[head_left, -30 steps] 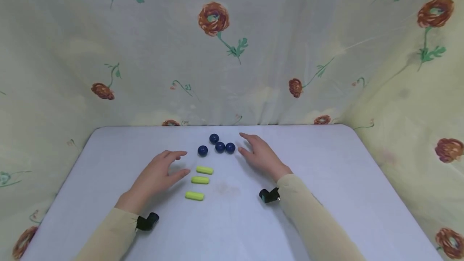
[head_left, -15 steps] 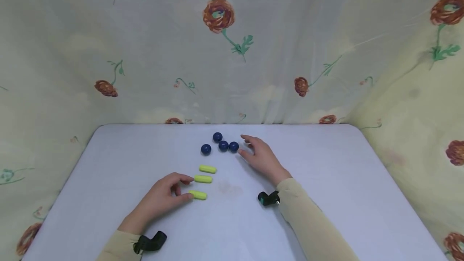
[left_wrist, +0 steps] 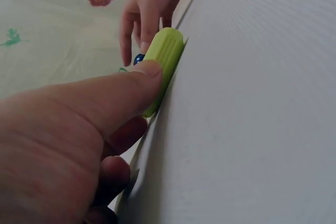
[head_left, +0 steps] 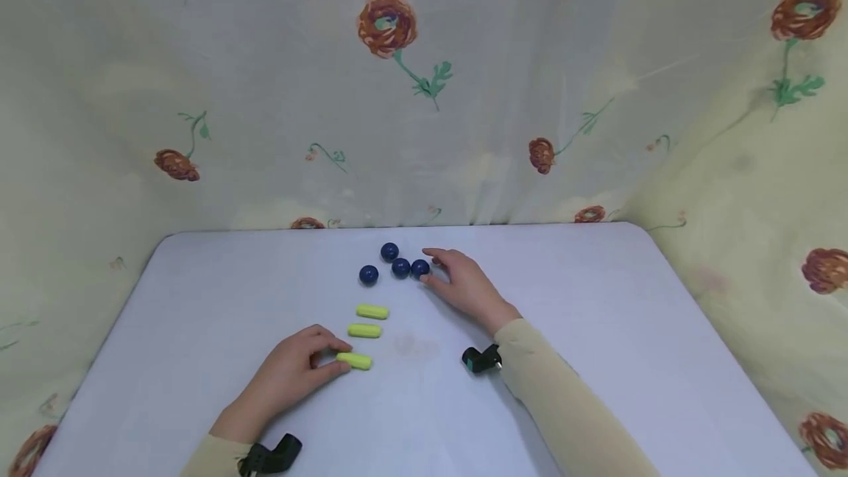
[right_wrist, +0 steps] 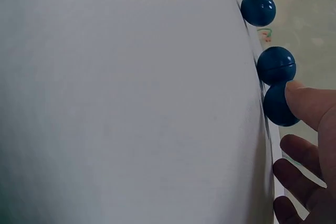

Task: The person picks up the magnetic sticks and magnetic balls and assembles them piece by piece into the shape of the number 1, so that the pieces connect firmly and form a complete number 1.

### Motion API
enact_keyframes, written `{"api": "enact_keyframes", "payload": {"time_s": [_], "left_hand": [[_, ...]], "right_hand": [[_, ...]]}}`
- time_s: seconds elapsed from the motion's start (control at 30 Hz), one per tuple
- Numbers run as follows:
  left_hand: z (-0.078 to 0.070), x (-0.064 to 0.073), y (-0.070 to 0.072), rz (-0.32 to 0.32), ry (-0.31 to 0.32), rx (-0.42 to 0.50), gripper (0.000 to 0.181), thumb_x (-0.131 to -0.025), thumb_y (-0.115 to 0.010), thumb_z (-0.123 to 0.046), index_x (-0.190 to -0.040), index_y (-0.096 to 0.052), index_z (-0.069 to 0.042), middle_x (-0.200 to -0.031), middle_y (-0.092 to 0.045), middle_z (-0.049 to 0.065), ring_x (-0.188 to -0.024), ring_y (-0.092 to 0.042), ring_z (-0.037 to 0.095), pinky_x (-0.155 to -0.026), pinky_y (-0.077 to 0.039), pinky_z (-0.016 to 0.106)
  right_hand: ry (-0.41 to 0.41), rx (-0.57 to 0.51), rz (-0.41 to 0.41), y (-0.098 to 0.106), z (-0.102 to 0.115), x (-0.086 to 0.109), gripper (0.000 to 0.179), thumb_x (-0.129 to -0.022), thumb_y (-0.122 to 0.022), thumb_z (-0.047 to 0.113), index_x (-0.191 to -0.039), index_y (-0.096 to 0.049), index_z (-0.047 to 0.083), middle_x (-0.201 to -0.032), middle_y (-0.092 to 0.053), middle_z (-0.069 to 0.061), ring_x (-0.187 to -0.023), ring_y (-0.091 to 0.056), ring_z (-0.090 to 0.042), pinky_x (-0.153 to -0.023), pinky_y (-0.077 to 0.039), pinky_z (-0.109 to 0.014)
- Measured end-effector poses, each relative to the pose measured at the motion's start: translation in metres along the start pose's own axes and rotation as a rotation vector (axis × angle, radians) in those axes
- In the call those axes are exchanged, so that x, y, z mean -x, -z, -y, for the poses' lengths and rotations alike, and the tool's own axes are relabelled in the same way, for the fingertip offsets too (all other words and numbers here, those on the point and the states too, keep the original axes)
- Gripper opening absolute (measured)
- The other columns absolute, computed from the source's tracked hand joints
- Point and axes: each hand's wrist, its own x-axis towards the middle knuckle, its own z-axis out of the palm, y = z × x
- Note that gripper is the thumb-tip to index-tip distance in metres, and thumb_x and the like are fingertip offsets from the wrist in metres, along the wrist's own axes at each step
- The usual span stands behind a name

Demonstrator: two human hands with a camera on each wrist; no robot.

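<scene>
My left hand (head_left: 289, 374) pinches the nearest of three yellow-green sticks (head_left: 358, 361) at its left end, between thumb and forefinger. Close up in the left wrist view, this short ribbed stick (left_wrist: 169, 48) lies under the thumb (left_wrist: 142, 77). My right hand (head_left: 467, 289) is at the rightmost dark blue ball (head_left: 419, 269), thumb on the near side and forefinger beyond it. The thumb (right_wrist: 310, 100) overlaps that glossy ball (right_wrist: 278, 106) in the right wrist view; a gap shows between forefinger and ball in the head view.
Two more sticks, a middle one (head_left: 364, 330) and a farther one (head_left: 372, 311), lie on the white table (head_left: 563, 389). Other blue balls (head_left: 369, 275) sit behind them. A flowered cloth (head_left: 477, 94) hangs along the table's back edge.
My left hand has come down toward me from beside the farther sticks and taken hold of the nearest stick. My right hand has shifted slightly left, closer around the rightmost ball.
</scene>
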Motion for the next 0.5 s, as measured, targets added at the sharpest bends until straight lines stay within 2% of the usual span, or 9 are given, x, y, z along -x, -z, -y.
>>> {"api": "enact_keyframes", "payload": {"time_s": [0.23, 0.5], "left_hand": [[-0.0023, -0.0003, 0.0021, -0.004, 0.011, -0.006, 0.019, -0.080, -0.083, -0.033, -0.097, -0.074, -0.035, -0.090, -0.057, -0.020, -0.063, -0.045, 0.006, -0.056, -0.040, 0.026], [-0.0001, -0.0007, 0.0005, -0.003, -0.001, 0.004, 0.018, -0.081, -0.083, -0.034, -0.097, -0.073, -0.035, -0.089, -0.057, -0.020, -0.063, -0.046, 0.006, -0.056, -0.041, 0.026]], "right_hand": [[0.056, 0.043, 0.006, -0.0035, 0.0041, -0.0051, 0.046, -0.094, -0.069, 0.036, -0.137, -0.060, 0.020, -0.126, -0.064, -0.002, -0.118, -0.057, -0.020, -0.101, -0.042, -0.039], [-0.008, 0.001, -0.003, -0.0056, 0.0000, -0.0049, 0.044, -0.093, -0.070, 0.037, -0.133, -0.063, 0.020, -0.129, -0.064, 0.002, -0.123, -0.055, -0.019, -0.105, -0.038, -0.040]]}}
